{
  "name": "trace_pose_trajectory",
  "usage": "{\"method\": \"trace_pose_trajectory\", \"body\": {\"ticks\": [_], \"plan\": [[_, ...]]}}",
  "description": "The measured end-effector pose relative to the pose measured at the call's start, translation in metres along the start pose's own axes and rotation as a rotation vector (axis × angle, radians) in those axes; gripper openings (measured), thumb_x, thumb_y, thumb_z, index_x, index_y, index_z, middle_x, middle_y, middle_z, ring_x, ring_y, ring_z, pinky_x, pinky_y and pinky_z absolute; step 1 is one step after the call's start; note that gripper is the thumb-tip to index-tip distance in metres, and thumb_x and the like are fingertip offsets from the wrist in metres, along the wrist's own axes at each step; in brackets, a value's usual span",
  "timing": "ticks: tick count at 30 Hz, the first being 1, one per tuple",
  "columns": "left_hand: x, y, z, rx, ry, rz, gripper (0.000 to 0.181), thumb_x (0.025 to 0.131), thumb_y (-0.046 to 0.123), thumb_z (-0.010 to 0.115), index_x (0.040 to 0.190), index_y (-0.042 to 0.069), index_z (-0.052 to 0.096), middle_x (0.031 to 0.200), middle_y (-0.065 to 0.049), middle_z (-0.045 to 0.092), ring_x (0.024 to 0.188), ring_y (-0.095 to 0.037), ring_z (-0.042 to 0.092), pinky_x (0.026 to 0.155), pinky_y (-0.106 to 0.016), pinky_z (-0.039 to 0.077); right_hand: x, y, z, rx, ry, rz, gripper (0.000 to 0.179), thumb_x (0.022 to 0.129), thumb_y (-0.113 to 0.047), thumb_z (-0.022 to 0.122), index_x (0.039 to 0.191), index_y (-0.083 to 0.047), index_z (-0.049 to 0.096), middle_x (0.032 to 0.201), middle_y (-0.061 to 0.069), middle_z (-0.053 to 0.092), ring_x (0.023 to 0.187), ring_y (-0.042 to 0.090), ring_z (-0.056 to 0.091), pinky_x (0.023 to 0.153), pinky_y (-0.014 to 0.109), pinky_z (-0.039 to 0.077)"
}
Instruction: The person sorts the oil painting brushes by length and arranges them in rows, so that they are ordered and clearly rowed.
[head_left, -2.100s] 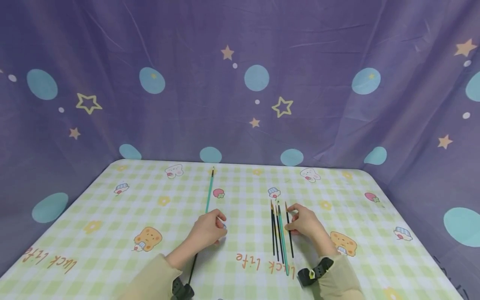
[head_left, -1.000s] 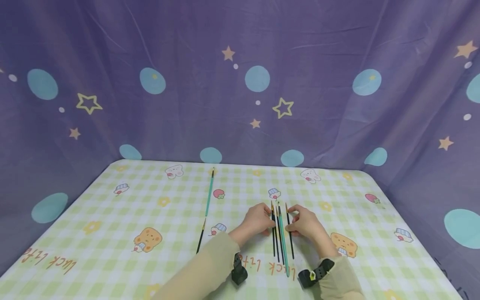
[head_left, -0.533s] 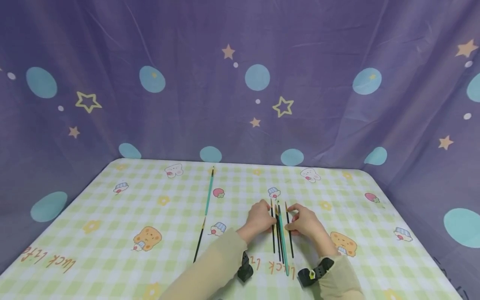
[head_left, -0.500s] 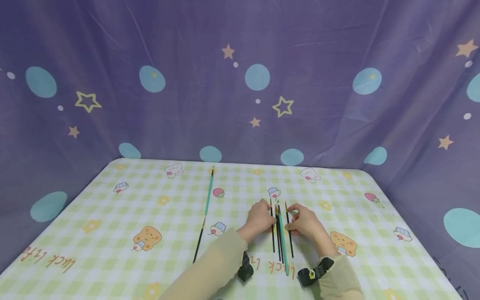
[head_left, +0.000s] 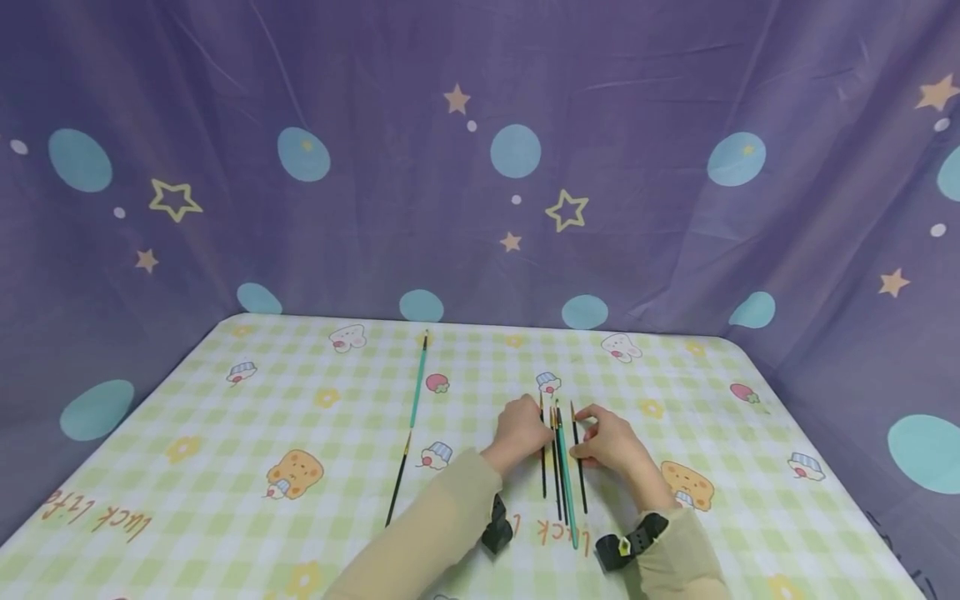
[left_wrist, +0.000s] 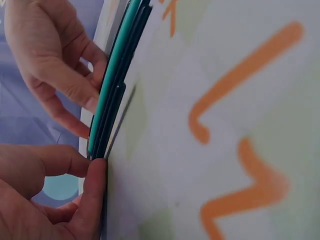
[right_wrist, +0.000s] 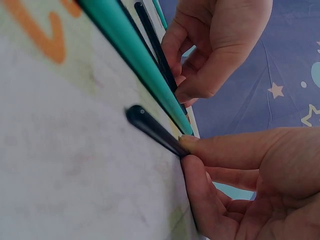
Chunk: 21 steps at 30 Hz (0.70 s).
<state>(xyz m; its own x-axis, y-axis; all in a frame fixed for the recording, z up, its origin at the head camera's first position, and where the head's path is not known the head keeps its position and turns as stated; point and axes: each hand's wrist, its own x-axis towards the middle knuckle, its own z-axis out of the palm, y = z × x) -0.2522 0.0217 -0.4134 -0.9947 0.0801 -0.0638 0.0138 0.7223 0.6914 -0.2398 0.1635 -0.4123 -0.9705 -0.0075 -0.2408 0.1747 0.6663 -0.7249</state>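
My left hand (head_left: pixel 519 429) pinches a slim black paintbrush (head_left: pixel 543 479) between thumb and finger at the left side of a row of brushes. On the row's right side, my right hand (head_left: pixel 609 442) grips another black paintbrush (head_left: pixel 582 483) near its ferrule, and its round handle end (right_wrist: pixel 140 114) points toward the camera in the right wrist view. Between the hands lie a longer teal paintbrush (head_left: pixel 567 492) and a few black paintbrushes (head_left: pixel 558 492), side by side with bristles pointing away. The fingers hide part of the brushes they hold.
To the left, a teal paintbrush (head_left: pixel 418 387) and a black paintbrush (head_left: pixel 399 479) lie end to end in a line. A green checked tablecloth (head_left: pixel 225 433) covers the table, and a purple patterned curtain (head_left: pixel 637 275) hangs behind it.
My left hand has moved from the left-hand brush line over to the row and taken hold of the leftmost black paintbrush. A black brush sits closer to the teal one. The right hand stays.
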Motion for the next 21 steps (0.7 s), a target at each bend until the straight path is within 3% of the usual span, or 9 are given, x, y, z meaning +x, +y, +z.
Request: {"method": "trace_pose_trajectory", "body": {"ticks": [5,11,16,21], "plan": [[0.002,0.001,-0.006,0.015,-0.023,-0.012,0.022,0.071,0.011,0.069,0.054,0.007,0.057,0.043,-0.003,0.056,0.033,-0.012,0.054,0.041,-0.019,0.045,0.0,0.001,0.0,-0.002,0.001,-0.005,0.051,0.072,-0.002,0.072,0.119,-0.003,0.05,0.076,0.007,0.049,0.054,0.013,0.052,0.05,0.024,0.049],[0.004,-0.003,-0.009,-0.011,-0.06,-0.033,0.019,0.073,0.013,0.068,0.055,0.007,0.061,0.043,-0.004,0.057,0.035,-0.012,0.055,0.044,-0.019,0.046,0.0,0.001,0.0,-0.005,0.0,0.002,0.051,0.073,-0.003,0.072,0.119,-0.003,0.05,0.077,0.007,0.049,0.055,0.013,0.052,0.05,0.024,0.049],[0.005,-0.006,-0.011,-0.122,-0.09,-0.055,0.005,0.074,0.007,0.065,0.074,0.001,0.065,0.049,-0.006,0.059,0.037,-0.014,0.056,0.044,-0.022,0.048,0.001,0.002,0.001,-0.003,0.001,0.002,0.052,0.072,-0.003,0.072,0.119,-0.003,0.05,0.078,0.008,0.049,0.055,0.013,0.052,0.05,0.024,0.049],[0.006,-0.01,-0.012,-0.24,-0.116,-0.093,0.022,0.075,0.002,0.064,0.095,-0.004,0.06,0.059,-0.007,0.058,0.04,-0.013,0.054,0.042,-0.023,0.049,0.001,0.002,0.001,-0.012,0.0,0.004,0.052,0.072,-0.004,0.073,0.119,-0.004,0.05,0.079,0.008,0.049,0.055,0.013,0.051,0.05,0.024,0.048]]}}
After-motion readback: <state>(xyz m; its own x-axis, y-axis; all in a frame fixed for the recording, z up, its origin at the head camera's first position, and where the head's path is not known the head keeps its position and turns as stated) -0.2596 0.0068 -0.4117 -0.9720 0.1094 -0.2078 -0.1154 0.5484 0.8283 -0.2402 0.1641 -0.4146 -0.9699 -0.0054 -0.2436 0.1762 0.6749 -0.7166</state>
